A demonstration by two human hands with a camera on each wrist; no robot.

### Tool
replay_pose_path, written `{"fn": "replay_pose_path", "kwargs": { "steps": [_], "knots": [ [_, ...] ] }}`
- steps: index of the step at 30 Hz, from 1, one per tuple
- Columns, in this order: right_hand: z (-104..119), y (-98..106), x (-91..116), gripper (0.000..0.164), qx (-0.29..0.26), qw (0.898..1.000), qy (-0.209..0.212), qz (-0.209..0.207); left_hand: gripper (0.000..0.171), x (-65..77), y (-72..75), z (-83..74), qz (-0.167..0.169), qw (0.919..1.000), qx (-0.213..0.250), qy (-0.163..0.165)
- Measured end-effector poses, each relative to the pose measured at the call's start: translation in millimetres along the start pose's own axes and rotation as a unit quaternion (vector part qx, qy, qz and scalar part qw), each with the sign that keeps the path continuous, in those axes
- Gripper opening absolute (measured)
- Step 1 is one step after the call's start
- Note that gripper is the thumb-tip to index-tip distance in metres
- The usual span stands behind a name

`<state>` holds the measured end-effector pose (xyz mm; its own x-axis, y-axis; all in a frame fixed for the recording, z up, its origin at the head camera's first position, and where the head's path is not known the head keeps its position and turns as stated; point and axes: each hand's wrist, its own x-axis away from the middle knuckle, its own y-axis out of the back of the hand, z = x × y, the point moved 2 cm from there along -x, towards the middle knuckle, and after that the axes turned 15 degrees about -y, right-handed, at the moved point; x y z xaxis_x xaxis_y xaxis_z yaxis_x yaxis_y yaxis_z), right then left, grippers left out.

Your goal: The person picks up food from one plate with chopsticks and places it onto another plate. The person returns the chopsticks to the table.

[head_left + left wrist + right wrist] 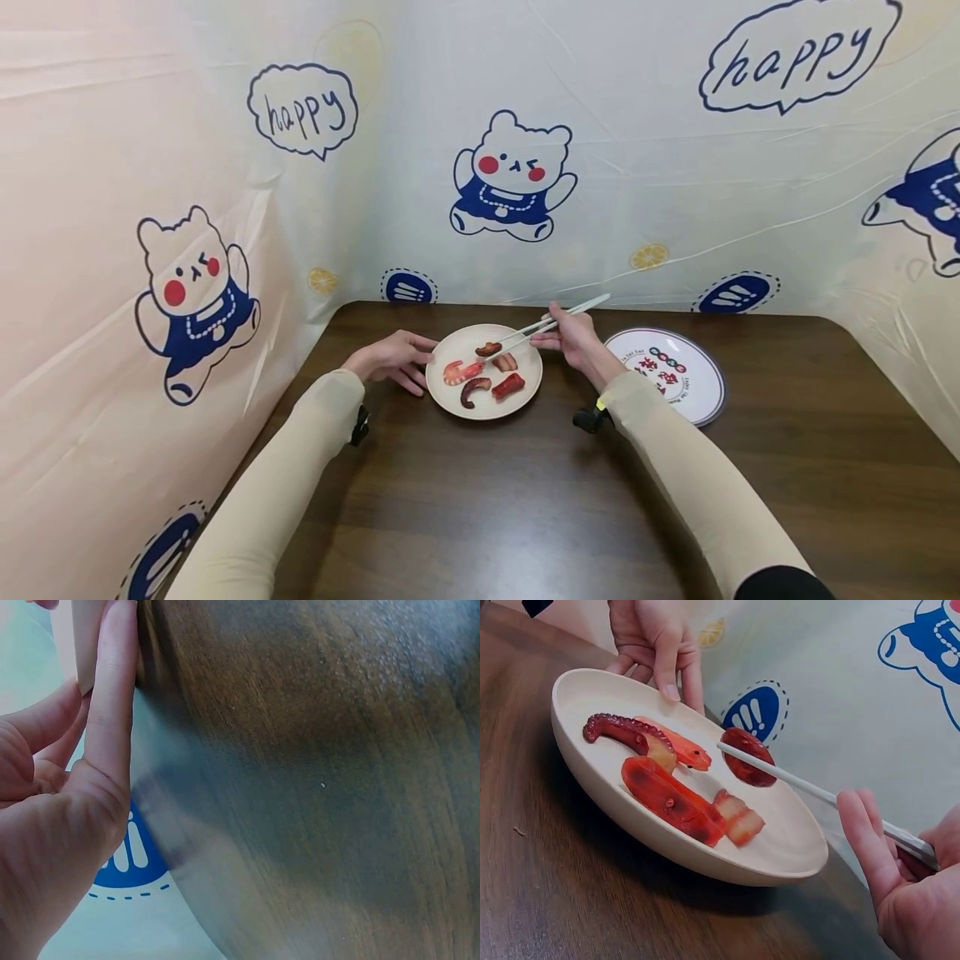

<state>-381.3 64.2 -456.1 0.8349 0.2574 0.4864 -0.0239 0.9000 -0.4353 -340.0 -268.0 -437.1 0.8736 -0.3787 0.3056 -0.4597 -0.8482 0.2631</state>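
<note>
My left hand holds the left rim of a cream plate, thumb on the rim and fingers below. On the plate lie a shrimp, a curled octopus tentacle, a red sausage-like piece, and a striped, bacon-like slice. White chopsticks are gripped in my right hand, right of the plate. Their tips reach a glossy brown round piece near the plate's far side. Whether they pinch it or merely touch it I cannot tell.
A white round plate with a dark rim and red printed lettering lies to the right, partly behind the right forearm. The brown wooden table meets a printed cloth backdrop at its far edge.
</note>
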Motion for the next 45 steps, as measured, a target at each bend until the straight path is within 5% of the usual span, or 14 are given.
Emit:
{"fn": "replay_pose_path", "kwargs": {
  "steps": [16,30,45],
  "knots": [
    [-6.5,-8.4,0.7,0.037,-0.001,0.999,-0.016,-0.047,0.054,-0.6,-0.1,0.7,-0.001,1.0000,0.004,0.001],
    [-6.9,-8.5,2.1,0.045,0.023,0.999,0.008,-0.046,0.054,-2.9,1.0,2.9,0.004,0.9999,0.016,0.000],
    [-5.1,-10.5,11.4,0.048,0.072,0.994,0.077,-0.025,0.055,-0.8,1.9,1.6,0.003,1.0000,0.004,0.000]
  ]
}}
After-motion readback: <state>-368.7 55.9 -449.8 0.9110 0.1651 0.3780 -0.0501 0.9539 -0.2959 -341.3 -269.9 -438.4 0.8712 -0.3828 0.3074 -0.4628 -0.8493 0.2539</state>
